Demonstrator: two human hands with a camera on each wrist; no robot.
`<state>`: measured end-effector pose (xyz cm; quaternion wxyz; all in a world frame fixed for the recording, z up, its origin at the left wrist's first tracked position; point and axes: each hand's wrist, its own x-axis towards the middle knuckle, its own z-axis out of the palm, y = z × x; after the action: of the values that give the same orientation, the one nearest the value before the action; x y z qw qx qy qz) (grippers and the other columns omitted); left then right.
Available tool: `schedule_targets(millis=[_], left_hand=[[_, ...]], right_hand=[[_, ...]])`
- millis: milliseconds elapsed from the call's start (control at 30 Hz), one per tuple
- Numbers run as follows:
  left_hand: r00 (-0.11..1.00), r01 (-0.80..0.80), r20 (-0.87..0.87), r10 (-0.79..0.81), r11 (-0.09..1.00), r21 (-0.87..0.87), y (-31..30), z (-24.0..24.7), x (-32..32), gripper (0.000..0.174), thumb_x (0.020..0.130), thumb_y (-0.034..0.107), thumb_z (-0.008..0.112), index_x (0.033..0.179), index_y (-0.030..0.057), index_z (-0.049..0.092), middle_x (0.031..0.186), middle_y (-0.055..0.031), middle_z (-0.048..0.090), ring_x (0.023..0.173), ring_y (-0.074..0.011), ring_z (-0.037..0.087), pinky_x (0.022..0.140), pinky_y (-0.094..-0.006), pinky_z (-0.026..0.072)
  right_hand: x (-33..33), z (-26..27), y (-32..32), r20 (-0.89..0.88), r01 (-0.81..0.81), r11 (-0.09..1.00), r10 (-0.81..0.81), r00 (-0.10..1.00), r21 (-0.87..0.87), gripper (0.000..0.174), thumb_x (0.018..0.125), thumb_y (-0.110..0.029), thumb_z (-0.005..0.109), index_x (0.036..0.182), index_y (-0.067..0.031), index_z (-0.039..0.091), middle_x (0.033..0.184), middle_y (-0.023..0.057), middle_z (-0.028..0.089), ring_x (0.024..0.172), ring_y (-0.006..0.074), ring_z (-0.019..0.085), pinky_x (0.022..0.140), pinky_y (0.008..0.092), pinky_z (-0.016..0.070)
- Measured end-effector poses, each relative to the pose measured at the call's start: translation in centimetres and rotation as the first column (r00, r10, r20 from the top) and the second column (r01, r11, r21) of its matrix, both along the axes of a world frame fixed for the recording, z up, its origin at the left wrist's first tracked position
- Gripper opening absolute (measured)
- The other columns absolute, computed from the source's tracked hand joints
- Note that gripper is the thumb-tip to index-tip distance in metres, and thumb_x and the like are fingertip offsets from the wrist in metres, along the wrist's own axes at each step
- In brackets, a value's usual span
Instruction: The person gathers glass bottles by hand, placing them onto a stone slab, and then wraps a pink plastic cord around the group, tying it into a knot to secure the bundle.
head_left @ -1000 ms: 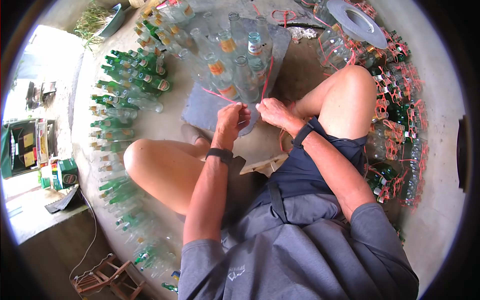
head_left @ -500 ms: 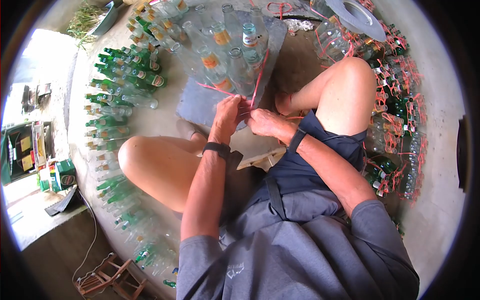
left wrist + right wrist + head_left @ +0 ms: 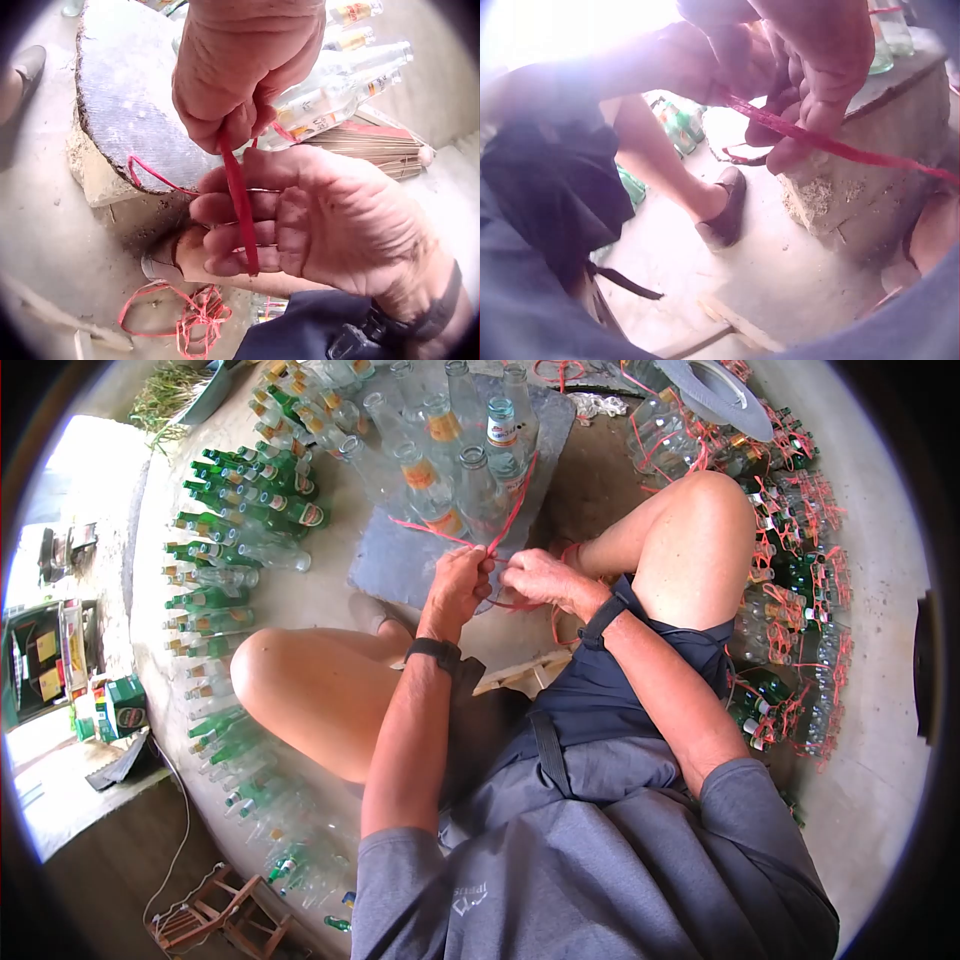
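Observation:
Clear glass bottles [image 3: 478, 500] stand in a bunch on a grey slab [image 3: 385, 565], and red plastic strapping [image 3: 432, 531] runs round their near side. Just in front of them, my left hand [image 3: 460, 588] pinches the strapping where its two sides meet, with thumb and curled fingers. Close beside it on the right is my right hand [image 3: 548, 580]. In the left wrist view the right palm [image 3: 352, 217] is turned to the camera with its fingers loosely bent, and a red strap [image 3: 238, 199] hangs from the left hand's pinch across those fingers. The right thumb is hidden there.
Rows of green and clear bottles [image 3: 235, 550] line the floor at left. Bottles bundled with red strapping [image 3: 790, 610] stand at right, near a grey hat [image 3: 715, 400]. A loose tangle of strapping [image 3: 202, 319] lies on the floor. A wooden stool [image 3: 220, 915] is at lower left.
The two strap sides, held apart by the two hands a second ago, now meet at my left hand's fingers. My right hand moved in, then slightly right; a strap loop now hangs below the hands.

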<state>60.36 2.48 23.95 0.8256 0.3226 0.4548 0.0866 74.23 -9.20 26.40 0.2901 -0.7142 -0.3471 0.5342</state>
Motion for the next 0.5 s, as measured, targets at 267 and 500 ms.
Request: schedule_targets(millis=[267, 500], left_hand=[[0.999, -0.014, 0.045, 0.014, 1.000, 0.002, -0.3, 0.0, -0.1, 0.014, 0.099, 0.017, 0.067, 0.094, 0.0045, 0.066, 0.076, -0.0009, 0.061, 0.058, -0.0082, 0.046, 0.051, -0.0258, 0.0358], [0.998, -0.009, 0.060, 0.009, 1.000, 0.004, -0.3, -0.1, -0.2, 0.013, 0.100, 0.018, 0.068, 0.095, 0.0058, 0.067, 0.077, -0.0001, 0.061, 0.058, -0.0077, 0.046, 0.051, -0.0255, 0.0349]], right_hand=[[-0.6, -2.4, 0.3, 0.233, 0.207, 0.972, -0.228, 0.945, 0.109, 0.043, 0.087, -0.024, 0.076, 0.117, 0.0040, 0.064, 0.082, 0.0100, 0.069, 0.068, 0.0149, 0.065, 0.060, 0.0323, 0.0526], [-1.3, 0.2, 0.2, 0.349, 0.275, 0.938, -0.335, 0.875, 0.213, 0.049, 0.084, -0.023, 0.076, 0.123, -0.0004, 0.057, 0.095, 0.0179, 0.069, 0.090, 0.0348, 0.069, 0.078, 0.0450, 0.0544]])
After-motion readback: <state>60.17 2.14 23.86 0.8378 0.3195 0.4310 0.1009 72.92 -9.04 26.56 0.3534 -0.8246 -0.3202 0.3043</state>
